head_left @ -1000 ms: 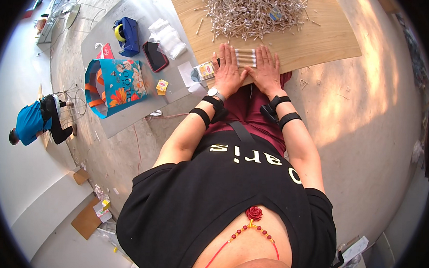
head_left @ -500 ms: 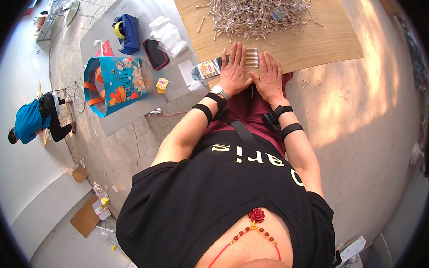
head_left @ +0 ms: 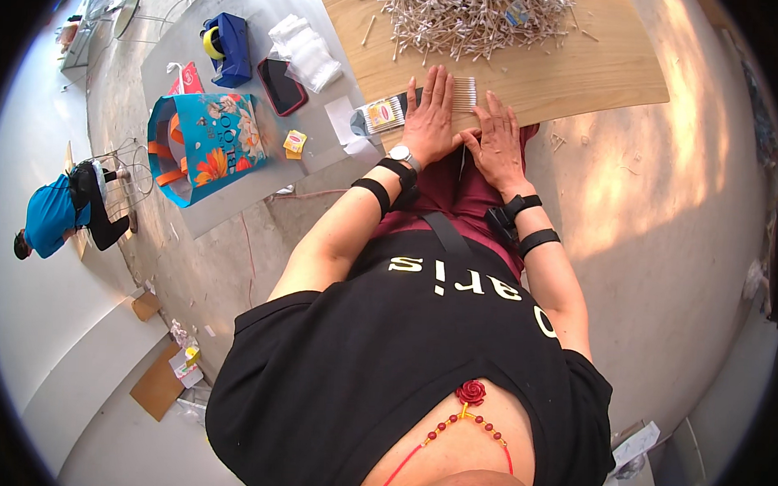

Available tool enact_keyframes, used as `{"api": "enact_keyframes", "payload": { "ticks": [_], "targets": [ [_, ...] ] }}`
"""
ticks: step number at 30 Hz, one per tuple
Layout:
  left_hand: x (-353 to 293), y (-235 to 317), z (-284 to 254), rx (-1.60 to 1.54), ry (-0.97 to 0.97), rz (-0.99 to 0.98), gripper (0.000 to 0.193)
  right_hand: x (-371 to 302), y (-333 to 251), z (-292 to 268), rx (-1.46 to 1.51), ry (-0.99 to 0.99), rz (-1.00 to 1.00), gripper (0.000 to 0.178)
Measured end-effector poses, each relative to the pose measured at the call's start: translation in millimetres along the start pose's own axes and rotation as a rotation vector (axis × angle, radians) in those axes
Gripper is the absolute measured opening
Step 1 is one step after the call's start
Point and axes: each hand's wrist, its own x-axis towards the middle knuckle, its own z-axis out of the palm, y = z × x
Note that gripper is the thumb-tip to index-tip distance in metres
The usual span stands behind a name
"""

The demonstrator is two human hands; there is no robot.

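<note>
My left hand [head_left: 431,121] lies flat with fingers stretched out, over a dark strip at the near edge of the wooden board. Just right of its fingers, cotton swabs [head_left: 466,93] lie side by side in a neat row. A flat bundle of swabs with a yellow label [head_left: 382,114] sits left of this hand. My right hand [head_left: 498,145] rests at the board's edge to the right of the row, its fingers straight and slightly apart. The two thumbs come close together. What lies beneath the left palm is hidden.
A large heap of loose cotton swabs [head_left: 468,21] covers the far part of the wooden board [head_left: 587,74]. On the grey table to the left are a blue tape dispenser [head_left: 231,52], phone [head_left: 282,87], plastic bags [head_left: 303,52], flowered bag [head_left: 220,144] and small yellow packs [head_left: 294,143]. Another person [head_left: 56,211] sits far left.
The view has shifted slightly. My right hand is a little farther from the end of the swab row, leaving a wider gap. Both hands stay flat.
</note>
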Motion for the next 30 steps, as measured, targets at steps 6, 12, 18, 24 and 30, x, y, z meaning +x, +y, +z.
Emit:
{"api": "enact_keyframes", "payload": {
  "ticks": [6,12,18,24,30],
  "targets": [
    [0.7,1.1,-0.6,0.01,-0.02,-0.012,0.117,0.9,-2.9,-1.0,-0.015,-0.009,0.011,0.061],
    [1.4,0.7,-1.9,0.007,-0.071,-0.019,0.117,0.6,-2.9,-1.0,-0.022,-0.025,0.025,0.062],
    [1.4,0.6,-2.3,-0.005,-0.07,-0.023,0.115,1.9,-6.4,0.0,-0.036,-0.002,0.031,0.065],
    [1.4,0.3,-1.5,-0.022,-0.039,-0.015,0.114,2.6,-7.3,0.1,-0.048,-0.008,0.037,0.065],
    [2.1,0.6,-0.7,-0.01,-0.039,-0.02,0.111,3.7,-7.5,1.7,-0.063,0.003,0.043,0.067]
  ]
}}
